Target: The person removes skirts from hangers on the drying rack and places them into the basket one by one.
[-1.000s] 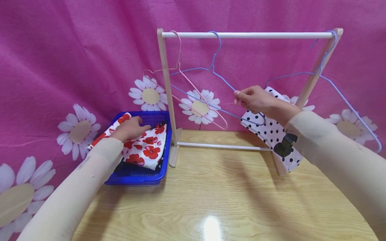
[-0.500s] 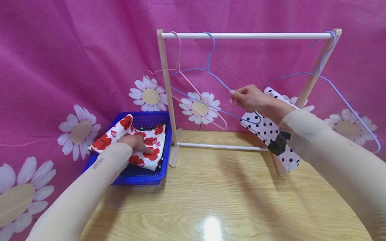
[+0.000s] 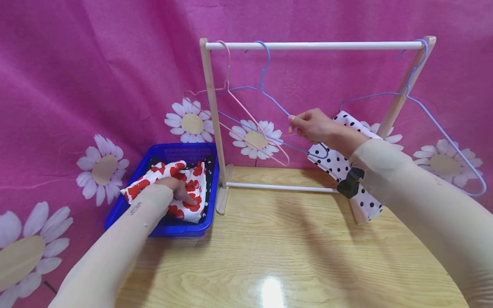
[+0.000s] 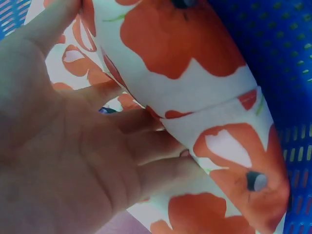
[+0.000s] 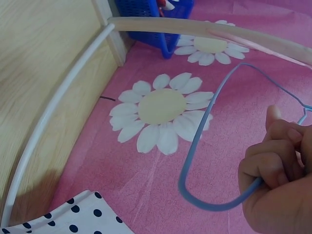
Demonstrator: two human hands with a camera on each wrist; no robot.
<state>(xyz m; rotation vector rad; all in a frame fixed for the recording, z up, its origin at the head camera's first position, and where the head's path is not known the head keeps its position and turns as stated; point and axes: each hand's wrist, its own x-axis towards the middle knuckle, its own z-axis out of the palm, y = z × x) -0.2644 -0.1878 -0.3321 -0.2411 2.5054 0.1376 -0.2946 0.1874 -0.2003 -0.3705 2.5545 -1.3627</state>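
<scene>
In the head view my left hand [image 3: 175,188] is down in the blue basket [image 3: 204,220] on a white cloth with red flowers [image 3: 195,203]. In the left wrist view its fingers reach under a fold of the flowered cloth [image 4: 219,107], which hides the fingertips; the thumb lies higher up against the fabric. My right hand [image 3: 310,124] pinches the right arm of a blue clothes hanger [image 3: 275,100], whose hook is over the white rail. Curled fingers of the right hand [image 5: 273,165] surround the blue hanger wire [image 5: 195,146] in the right wrist view.
A wood-sided rack with a white top rail [image 3: 327,45] stands on the table [image 3: 250,252]. A pink hanger [image 3: 246,109] hangs at its left end. Another blue hanger [image 3: 443,124] hangs at the right, near a black-dotted white cloth [image 3: 339,164]. Black dotted fabric [image 3: 209,179] shows in the basket.
My left hand has moved right and down into the basket, and the flowered cloth's raised left fold has sunk and shifted right. My right hand has slid the blue hanger left along the rail.
</scene>
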